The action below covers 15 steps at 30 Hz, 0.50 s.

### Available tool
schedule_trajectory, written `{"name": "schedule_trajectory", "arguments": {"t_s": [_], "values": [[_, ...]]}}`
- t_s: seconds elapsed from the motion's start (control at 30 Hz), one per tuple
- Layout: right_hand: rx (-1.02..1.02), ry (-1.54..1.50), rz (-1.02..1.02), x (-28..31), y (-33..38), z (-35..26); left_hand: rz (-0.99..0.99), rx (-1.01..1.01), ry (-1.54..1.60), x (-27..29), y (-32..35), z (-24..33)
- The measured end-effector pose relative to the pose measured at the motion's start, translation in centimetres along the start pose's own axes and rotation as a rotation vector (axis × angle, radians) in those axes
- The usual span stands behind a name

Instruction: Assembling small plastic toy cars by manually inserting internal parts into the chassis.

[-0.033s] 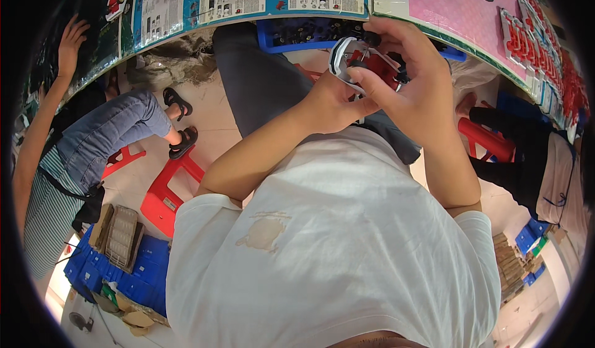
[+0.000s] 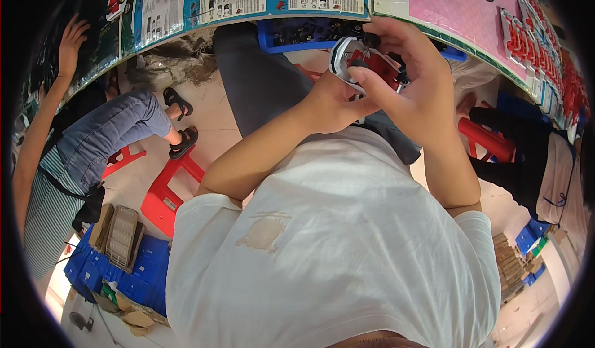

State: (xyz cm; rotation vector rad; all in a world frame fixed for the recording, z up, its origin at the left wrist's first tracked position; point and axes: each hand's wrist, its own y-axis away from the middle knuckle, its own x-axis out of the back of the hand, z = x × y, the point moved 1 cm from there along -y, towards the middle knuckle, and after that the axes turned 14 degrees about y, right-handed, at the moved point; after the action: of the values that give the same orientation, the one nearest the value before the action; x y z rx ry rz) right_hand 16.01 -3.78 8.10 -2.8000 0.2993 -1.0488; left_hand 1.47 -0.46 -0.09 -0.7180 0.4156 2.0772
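Note:
Held up near the table edge is what looks like a toy car body (image 2: 340, 60), a white curved shell with a red inside part (image 2: 381, 69). My left hand (image 2: 331, 105) is closed round its underside and near side; most of those fingers are hidden. From the right, my right hand (image 2: 418, 91) curls over the shell in a pinch. Its thumb lies on the red part, and its forefinger reaches a small black wheel (image 2: 370, 40) at the far rim. A thin rod appears below that wheel.
Beyond my hands, a blue tray (image 2: 266, 38) holds several black round pieces under the long table (image 2: 279, 14). Red-and-white pieces (image 2: 527, 44) line the table's right side. A seated co-worker (image 2: 118, 131) is on the left, another (image 2: 520, 137) on the right. A red stool (image 2: 162, 202) stands left.

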Motion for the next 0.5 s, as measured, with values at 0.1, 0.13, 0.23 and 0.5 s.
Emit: {"name": "schedule_trajectory", "arguments": {"t_s": [0.1,0.13,0.23,0.5], "values": [[0.155,0.236,0.066,0.9,0.0,-1.0,-0.068,-0.094,-0.069,0.1,0.0,-0.1],[0.156,0.235,0.065,0.7,0.0,-1.1,-0.066,-0.095,-0.070,0.2,0.0,-0.1],[0.049,0.180,-0.053,0.1,0.2,-1.2,-0.058,-0.159,-0.206,0.1,0.2,0.3],[0.068,0.146,0.108,2.8,-0.7,1.6,-0.008,0.034,0.141,0.6,0.2,1.0]]}}
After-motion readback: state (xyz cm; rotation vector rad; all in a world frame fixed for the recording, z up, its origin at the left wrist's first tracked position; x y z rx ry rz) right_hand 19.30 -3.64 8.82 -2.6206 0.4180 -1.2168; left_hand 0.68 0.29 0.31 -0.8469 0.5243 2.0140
